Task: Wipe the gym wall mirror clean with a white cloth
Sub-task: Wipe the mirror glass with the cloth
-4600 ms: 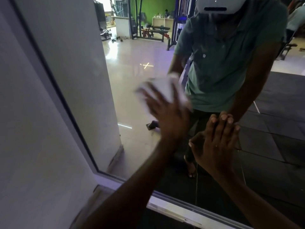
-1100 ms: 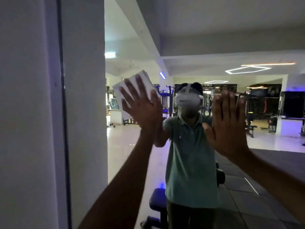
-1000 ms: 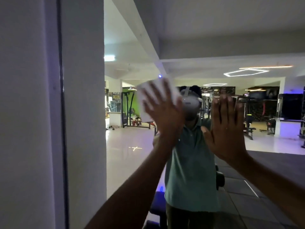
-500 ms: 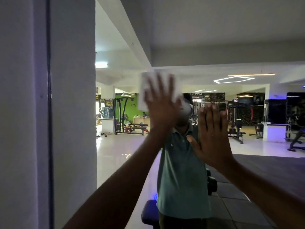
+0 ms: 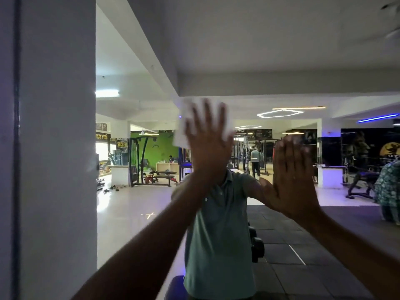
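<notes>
where the left hand (image 5: 208,146) presses it flat with fingers spread, white cloth (image 5: 181,135) blurred and pale against the mirror (image 5: 281,50), right hand (image 5: 291,180) flat-fingered on the mirror just right of the cloth

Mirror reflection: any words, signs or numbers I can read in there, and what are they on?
"SUCCESS": dark poster beside the green wall, reflected in the mirror.
Yellow-lettered banner left of it: too blurred to read.
Round yellow emblem on the dark wall at the right: cut off, unreadable.
</notes>
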Demonstrator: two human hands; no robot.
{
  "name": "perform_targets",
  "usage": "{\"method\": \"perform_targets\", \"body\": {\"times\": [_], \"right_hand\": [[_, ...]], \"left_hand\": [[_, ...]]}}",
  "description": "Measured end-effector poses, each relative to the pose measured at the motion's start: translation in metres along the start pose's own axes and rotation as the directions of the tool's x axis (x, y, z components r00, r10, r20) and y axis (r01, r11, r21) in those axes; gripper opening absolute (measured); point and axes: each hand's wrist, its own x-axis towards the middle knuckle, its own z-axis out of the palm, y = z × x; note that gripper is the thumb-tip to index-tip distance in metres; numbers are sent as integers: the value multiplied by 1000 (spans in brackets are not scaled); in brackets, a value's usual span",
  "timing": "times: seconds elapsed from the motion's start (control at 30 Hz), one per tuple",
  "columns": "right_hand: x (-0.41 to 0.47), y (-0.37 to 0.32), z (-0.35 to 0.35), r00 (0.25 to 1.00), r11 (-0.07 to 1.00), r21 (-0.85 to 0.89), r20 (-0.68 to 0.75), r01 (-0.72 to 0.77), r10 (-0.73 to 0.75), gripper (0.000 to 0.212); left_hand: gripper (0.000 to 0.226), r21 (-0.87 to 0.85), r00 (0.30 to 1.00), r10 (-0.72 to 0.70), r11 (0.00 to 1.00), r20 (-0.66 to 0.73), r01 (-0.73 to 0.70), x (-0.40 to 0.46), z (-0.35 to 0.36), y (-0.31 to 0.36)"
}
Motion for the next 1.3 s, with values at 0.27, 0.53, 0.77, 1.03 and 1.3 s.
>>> {"method": "perform_targets", "body": {"times": [0.27,0.53,0.77,1.03,1.3], "right_hand": [[-19,40,0,995,994,73,-50,-79,83,93],[-23,49,6,989,988,94,-77,-120,128,90],[-26,73,-1,998,999,5,-34,-43,43,91],[-20,108,-1,986,989,12,-67,-150,150,99],[-22,109,-1,982,987,61,-105,-150,155,97]], "left_hand": [[67,30,996,93,995,-15,-93,30,2,-54],[71,-28,989,-140,990,-35,139,37,11,20],[70,-49,933,354,935,64,-351,25,23,89],[74,43,949,-314,948,-30,315,30,-1,5],[73,-64,924,373,928,90,-368,-1,33,148]]}}
